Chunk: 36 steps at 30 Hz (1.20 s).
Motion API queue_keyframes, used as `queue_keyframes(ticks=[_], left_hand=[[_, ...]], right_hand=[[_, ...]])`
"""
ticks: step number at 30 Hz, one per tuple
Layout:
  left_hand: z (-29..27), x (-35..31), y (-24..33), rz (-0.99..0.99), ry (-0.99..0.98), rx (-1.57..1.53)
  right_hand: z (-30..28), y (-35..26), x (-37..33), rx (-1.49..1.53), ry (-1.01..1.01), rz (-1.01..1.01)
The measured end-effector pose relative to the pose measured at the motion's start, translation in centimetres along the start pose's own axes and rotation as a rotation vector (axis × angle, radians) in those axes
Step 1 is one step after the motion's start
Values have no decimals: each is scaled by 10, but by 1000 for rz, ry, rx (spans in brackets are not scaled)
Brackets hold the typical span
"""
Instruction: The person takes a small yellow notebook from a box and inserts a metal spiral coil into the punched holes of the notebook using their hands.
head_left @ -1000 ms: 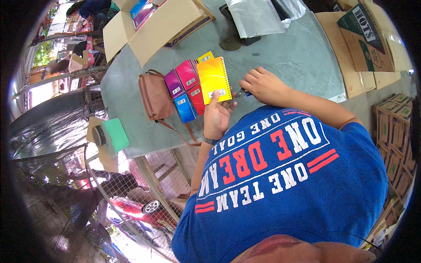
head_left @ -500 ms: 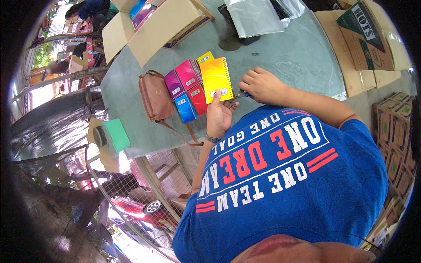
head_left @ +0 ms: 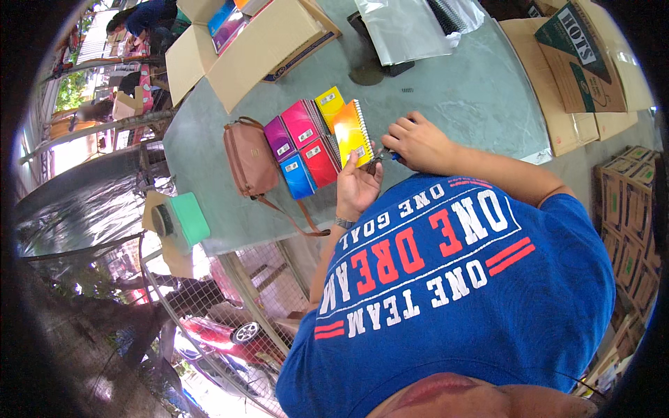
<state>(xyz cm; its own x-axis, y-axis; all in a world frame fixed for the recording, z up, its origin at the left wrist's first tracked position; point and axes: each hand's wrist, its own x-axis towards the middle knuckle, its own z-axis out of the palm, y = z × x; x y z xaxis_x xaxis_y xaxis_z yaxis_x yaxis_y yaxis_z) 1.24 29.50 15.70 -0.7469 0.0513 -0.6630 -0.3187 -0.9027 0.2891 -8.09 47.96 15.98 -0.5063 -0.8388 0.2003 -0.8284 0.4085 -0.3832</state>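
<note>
My left hand (head_left: 358,191) holds a yellow spiral notebook (head_left: 352,134) by its near end, tilted, with the white coil facing right. My right hand (head_left: 422,145) is closed around small pliers with blue handles (head_left: 395,157); their metal jaws are at the coil's near end, partly hidden by fingers. Left of the held notebook lie stacks of small spiral notebooks: purple (head_left: 279,140), pink (head_left: 300,124), red (head_left: 318,161), blue (head_left: 297,177) and yellow (head_left: 328,103).
A brown shoulder bag (head_left: 251,159) lies left of the stacks. An open carton (head_left: 268,45) stands behind them. Clear plastic sheeting (head_left: 404,31) covers dark coils at the back. A short coil piece (head_left: 408,90) lies on the table. Cardboard boxes (head_left: 582,59) stand right; a green container (head_left: 189,217) sits left.
The held notebook has tilted more edge-on and shifted slightly right, uncovering more of the yellow stack. My left hand has moved slightly right and nearer to me; the pliers stay by the coil.
</note>
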Motion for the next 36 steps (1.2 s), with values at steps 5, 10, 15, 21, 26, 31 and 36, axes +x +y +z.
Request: queue_keyframes(ticks=[5,10,15,21,26,31,36], left_hand=[[-6,12,-5,-13,-142,-209],[5,20,-1,10,-176,-195],[12,26,1,48,-294,-228],[27,25,4,75,-170,-211],[19,25,4,8,-241,-114],[4,30,-3,-14,-272,-101],[-2,50,-7,119,-69,-77]], right_hand=[[-10,-1,5,-179,252,-87],[-17,-1,14,381,-396,325],[-18,2,15,341,-219,233],[-21,6,15,44,104,46],[-34,19,22,622,-509,218],[-16,29,13,1067,-785,323],[18,25,6,391,-170,244]])
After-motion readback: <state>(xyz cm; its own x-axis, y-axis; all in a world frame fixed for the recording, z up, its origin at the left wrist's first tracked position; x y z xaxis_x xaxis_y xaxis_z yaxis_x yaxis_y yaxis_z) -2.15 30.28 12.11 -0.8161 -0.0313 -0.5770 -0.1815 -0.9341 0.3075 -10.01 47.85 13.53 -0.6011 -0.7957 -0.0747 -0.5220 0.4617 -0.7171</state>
